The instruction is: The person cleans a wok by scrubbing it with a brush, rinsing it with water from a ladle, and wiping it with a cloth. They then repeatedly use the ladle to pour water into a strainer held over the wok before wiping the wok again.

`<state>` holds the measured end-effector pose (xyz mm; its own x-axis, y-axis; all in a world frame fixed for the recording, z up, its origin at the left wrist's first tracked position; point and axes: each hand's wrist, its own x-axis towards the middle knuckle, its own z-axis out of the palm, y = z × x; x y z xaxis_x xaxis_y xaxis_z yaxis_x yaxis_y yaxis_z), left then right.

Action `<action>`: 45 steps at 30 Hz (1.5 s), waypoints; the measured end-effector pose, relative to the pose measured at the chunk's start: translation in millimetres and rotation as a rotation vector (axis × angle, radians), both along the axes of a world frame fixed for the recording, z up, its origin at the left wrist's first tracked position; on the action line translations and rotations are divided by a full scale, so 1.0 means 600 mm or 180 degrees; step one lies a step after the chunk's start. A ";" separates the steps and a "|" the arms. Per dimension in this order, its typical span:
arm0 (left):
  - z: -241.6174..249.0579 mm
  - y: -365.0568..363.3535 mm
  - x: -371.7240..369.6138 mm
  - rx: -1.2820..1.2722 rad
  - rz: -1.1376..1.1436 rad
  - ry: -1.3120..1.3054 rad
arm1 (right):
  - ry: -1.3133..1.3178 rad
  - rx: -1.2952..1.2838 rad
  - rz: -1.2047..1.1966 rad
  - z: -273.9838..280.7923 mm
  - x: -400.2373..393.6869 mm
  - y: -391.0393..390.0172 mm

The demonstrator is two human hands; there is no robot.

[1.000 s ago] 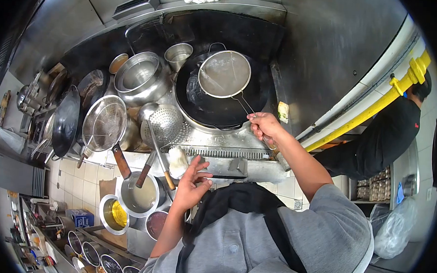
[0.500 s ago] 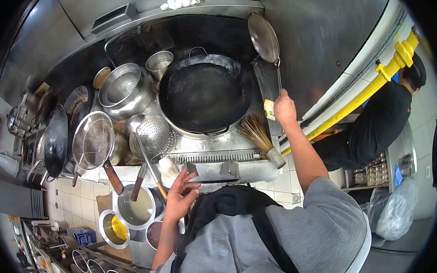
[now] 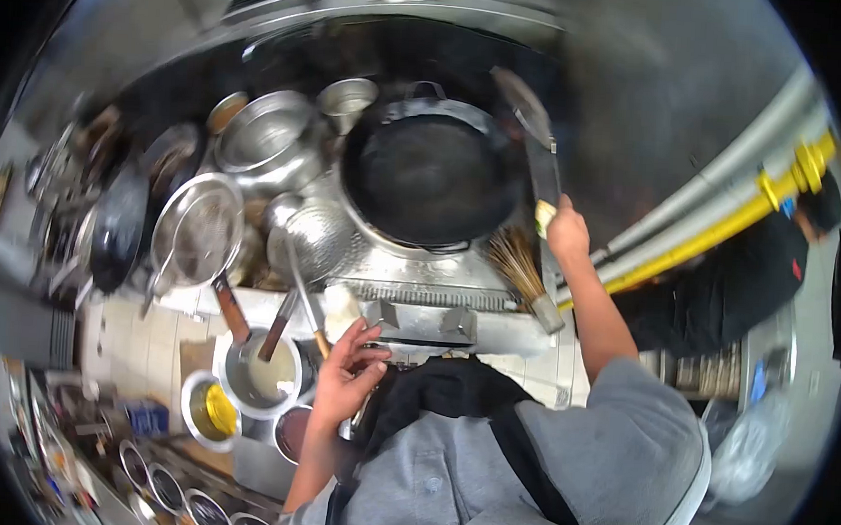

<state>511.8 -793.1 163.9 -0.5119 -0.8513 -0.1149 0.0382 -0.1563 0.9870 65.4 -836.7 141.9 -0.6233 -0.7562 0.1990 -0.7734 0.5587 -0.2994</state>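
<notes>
A long-handled round metal pan or lid (image 3: 526, 106), blurred and tilted, is held by its handle in my right hand (image 3: 567, 233), to the right of the large black wok (image 3: 431, 180). A pale yellow-white piece (image 3: 544, 218) shows beside my right fingers. Below that hand lies a bamboo brush (image 3: 526, 279) on the stove edge. My left hand (image 3: 345, 377) is near the front edge with fingers apart and nothing in it, close to a ladle handle (image 3: 310, 306) and a white cloth (image 3: 341, 303).
Mesh strainer (image 3: 199, 230), perforated ladle (image 3: 315, 241) and steel bowls (image 3: 267, 133) stand left of the wok. Pots (image 3: 259, 411) sit lower left. A yellow pipe (image 3: 727, 219) runs along the right, with a person in dark clothes (image 3: 714, 278) beyond it.
The view has shifted, so the stove sits further right and higher. The long-handled pan has turned in my right hand and now shows more edge-on. My left hand looks much the same.
</notes>
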 end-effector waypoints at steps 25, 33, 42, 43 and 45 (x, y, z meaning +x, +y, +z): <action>-0.101 -0.180 0.364 0.1176 0.2328 0.1476 | -0.4825 0.1301 0.2832 0.084 0.790 -0.090; -0.139 -0.009 0.382 0.1059 0.3864 0.0845 | -0.4171 0.1276 0.2823 -0.006 0.498 0.061; -0.125 0.205 0.176 0.0890 0.3635 -0.0079 | -0.2138 0.1437 0.3319 -0.060 0.253 0.176; -0.116 0.226 0.146 0.0929 0.3594 -0.0193 | -0.2127 0.1525 0.3443 -0.062 0.245 0.185; -0.109 0.278 0.089 0.0908 0.3500 -0.0334 | -0.2205 0.1699 0.3604 -0.060 0.242 0.198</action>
